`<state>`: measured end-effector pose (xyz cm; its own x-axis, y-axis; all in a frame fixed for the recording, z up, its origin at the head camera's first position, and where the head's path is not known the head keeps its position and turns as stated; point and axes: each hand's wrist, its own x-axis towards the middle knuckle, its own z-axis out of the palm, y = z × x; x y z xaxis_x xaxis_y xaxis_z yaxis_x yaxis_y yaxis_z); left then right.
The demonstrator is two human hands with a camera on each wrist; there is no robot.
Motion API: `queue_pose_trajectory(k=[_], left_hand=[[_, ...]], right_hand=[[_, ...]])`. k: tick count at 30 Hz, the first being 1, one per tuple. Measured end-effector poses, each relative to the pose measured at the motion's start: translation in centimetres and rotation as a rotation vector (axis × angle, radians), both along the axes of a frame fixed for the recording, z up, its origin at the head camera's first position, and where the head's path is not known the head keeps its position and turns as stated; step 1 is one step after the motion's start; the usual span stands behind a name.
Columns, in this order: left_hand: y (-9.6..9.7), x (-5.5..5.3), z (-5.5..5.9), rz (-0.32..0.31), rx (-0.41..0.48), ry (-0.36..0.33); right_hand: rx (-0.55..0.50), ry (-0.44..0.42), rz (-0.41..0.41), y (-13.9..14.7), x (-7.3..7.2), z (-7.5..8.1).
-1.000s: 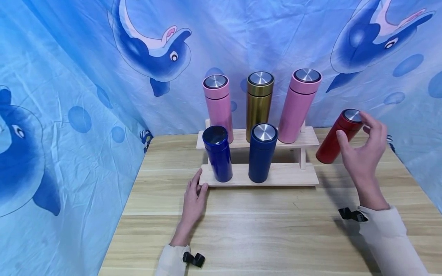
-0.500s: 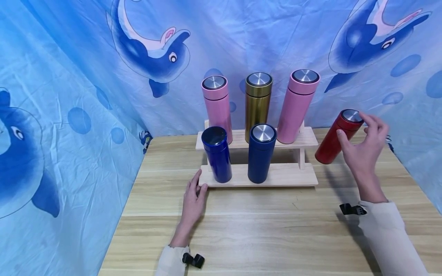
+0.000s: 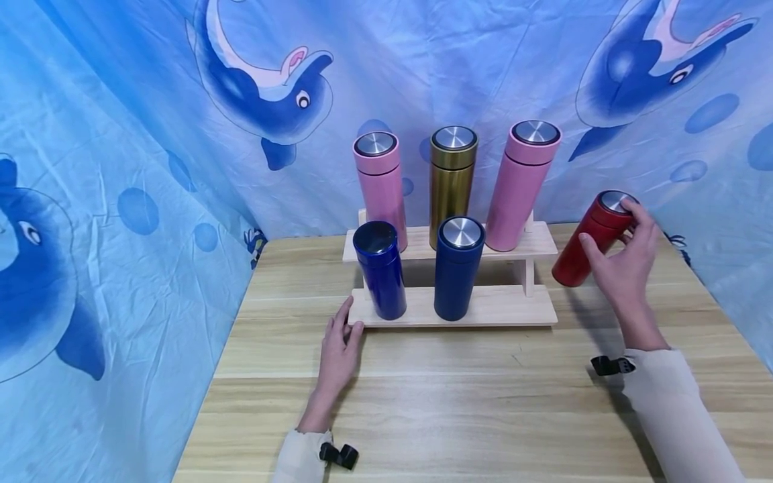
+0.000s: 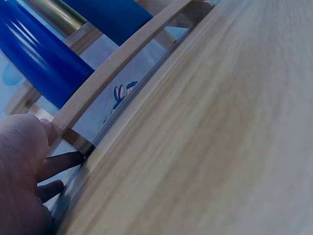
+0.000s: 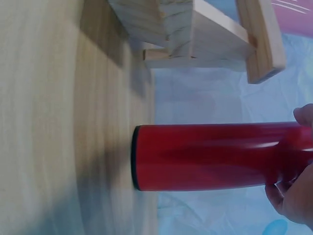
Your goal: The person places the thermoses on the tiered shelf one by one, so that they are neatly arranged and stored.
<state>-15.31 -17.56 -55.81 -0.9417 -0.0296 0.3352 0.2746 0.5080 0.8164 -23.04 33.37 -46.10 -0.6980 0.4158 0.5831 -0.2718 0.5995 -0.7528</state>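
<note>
A red thermos [image 3: 593, 238] with a silver-topped lid stands on the table to the right of the wooden two-tier stand [image 3: 507, 305]. My right hand [image 3: 625, 265] holds it near the top, thumb on the near side and fingers around the lid's right side. The right wrist view shows the red thermos [image 5: 210, 156] between thumb and fingers, its dark base at the table. My left hand [image 3: 339, 352] rests against the stand's lower left corner, thumb at the front edge. In the left wrist view its loosely extended fingers [image 4: 61, 164] reach beside the stand's foot.
On the upper tier stand a pink thermos [image 3: 383, 188], a gold thermos [image 3: 451, 191] and another pink thermos [image 3: 522, 188]. The lower tier carries a glossy blue thermos [image 3: 382, 272] and a matte navy thermos [image 3: 459, 272]. A dolphin-print curtain [image 3: 151, 100] hangs behind the wooden table [image 3: 453, 402].
My right hand has moved slightly left and closed in around the red thermos, its fingers coming over the lid. The thermos and my left hand keep their places.
</note>
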Motion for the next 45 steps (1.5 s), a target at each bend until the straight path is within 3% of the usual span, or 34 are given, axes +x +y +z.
queue_pose_trajectory(k=[22,28,37,45], left_hand=[[-0.1,0.0,-0.1,0.002,-0.002,-0.022],[0.0,0.0,0.1,0.006,0.012,-0.050],[0.1,0.0,0.1,0.003,0.002,-0.019],[0.1,0.0,0.1,0.004,0.002,-0.021]], right_hand=[[0.010,0.046,-0.007,-0.1,0.3,-0.4],[-0.018,0.084,0.017,-0.7,1.2,0.6],[0.031,0.196,0.079,-0.9,2.9,2.1],[0.002,0.249,0.107,-1.6,4.4,3.6]])
